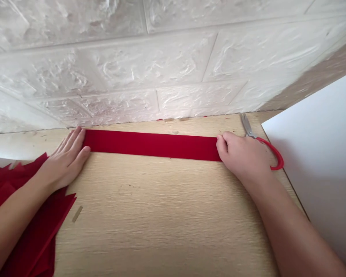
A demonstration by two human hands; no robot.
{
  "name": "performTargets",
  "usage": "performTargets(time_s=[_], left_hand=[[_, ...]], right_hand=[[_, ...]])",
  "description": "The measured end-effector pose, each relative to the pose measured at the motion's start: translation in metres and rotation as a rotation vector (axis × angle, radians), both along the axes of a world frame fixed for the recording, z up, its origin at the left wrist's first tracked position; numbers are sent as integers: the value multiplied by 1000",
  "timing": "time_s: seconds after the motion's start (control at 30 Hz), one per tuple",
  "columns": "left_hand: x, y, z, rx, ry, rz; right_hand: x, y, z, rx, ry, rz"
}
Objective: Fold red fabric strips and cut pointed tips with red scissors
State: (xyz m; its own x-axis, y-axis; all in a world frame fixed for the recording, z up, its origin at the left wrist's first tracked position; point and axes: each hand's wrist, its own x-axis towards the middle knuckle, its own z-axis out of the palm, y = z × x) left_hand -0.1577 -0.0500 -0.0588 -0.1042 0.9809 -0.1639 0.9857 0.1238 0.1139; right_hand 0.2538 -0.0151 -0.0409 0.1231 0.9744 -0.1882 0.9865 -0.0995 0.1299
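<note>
A long strip of red fabric (155,144) lies flat and straight across the wooden table, close to the wall. My left hand (66,159) presses flat on its left end, fingers stretched out. At the other end my right hand (245,154) is closed, with the fabric's edge inside its curled fingers. Scissors (272,152) with red handles lie beside and partly behind my right hand, blades pointing toward the wall. Under my left forearm sits a heap of red fabric pieces (37,238), partly hidden by the arm.
A white brick-patterned wall (127,65) rises along the back edge of the wooden table (167,223). Small red and brown scraps lie along its foot. A short brown sliver (77,214) rests near the fabric heap. A plain white panel (323,154) stands past the table's right edge.
</note>
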Motion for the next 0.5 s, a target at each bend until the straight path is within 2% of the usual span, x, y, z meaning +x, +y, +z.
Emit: performTargets(time_s=[0.27,0.4,0.5], left_hand=[[5,3,3,-52,134,11],[18,14,28,-43,198,-44],[49,23,53,105,241,-121]], right_hand=[[1,-1,-1,23,10,16],[3,-1,0,32,28,29],[7,-2,-1,67,71,36]])
